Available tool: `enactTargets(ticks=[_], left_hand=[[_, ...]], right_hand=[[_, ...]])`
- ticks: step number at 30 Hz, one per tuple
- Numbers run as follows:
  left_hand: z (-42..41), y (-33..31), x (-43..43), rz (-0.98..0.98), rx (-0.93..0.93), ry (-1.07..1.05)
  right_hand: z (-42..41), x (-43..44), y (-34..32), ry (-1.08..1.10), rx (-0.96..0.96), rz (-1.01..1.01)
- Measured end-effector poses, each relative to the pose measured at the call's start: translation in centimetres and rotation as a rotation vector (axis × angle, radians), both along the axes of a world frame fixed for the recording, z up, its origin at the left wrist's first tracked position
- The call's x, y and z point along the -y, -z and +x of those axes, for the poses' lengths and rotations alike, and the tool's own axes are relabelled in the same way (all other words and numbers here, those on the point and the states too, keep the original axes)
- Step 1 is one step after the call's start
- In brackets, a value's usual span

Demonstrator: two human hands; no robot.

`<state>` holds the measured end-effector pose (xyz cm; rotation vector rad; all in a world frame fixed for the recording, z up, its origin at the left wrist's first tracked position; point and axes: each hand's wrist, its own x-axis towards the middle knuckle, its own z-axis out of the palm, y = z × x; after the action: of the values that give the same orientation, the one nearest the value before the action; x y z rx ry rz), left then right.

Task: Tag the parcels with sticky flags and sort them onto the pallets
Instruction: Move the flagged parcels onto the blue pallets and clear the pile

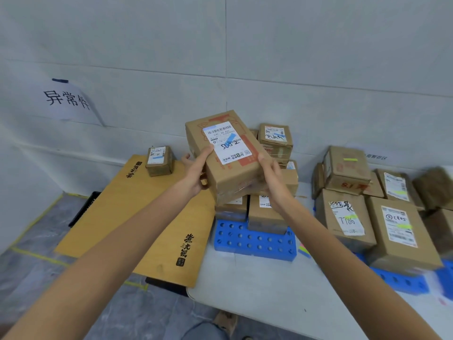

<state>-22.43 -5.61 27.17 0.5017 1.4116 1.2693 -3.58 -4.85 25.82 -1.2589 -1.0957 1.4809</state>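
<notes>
Wall sign, upper left: 异常件
Held parcel's label, centre: "8元", barcode
Right parcel's label: "7786"

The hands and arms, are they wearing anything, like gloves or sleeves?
No. The left hand and the right hand are bare, with no gloves, rings or watch showing. Both forearms are bare too, with no sleeves reaching into view.

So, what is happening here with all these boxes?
A person holds one cardboard parcel in the air with both hands, the left hand and the right hand on its sides. Its label already carries a blue sticky flag. Below it, more parcels are stacked on a blue pallet. One small parcel sits alone on the wooden board to the left.
</notes>
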Motion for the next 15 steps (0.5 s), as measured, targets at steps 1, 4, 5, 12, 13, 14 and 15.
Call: enactTargets(ticks=[1,4,5,12,13,14,15], left_hand=[[0.4,0.1,0.4,0.013,-0.009,-0.023],[1.2,1.0,1.6,0.031,-0.024,-0.037],[1.4,1.4,2.0,0.026,-0.025,-0.025],[0.0,2.5,3.2,0.031,-0.222,-0.065],[-0.5,2.6,3.4,0.034,-0.242,-0.066],[-0.9,2.8,3.5,0.02,-0.252,-0.027],[-1.2,3.0,3.8,-0.017,-0.252,0.052]], right_hand=[[0.0,0.6,0.5,-0.011,-0.033,-0.037],[0.6,2.0,1.9,-0.044,-0.127,-0.134],[0.8,2.4,2.1,-0.06,-0.169,-0.161],[4.6,3.4,3.7,-0.048,-0.122,-0.22],[5.3,3.6,4.2,-0.066,-0.101,-0.239],[5.9,3.7,4.7,-0.084,-0.084,-0.256],[6.3,3.9,5.1,-0.095,-0.069,-0.266]])
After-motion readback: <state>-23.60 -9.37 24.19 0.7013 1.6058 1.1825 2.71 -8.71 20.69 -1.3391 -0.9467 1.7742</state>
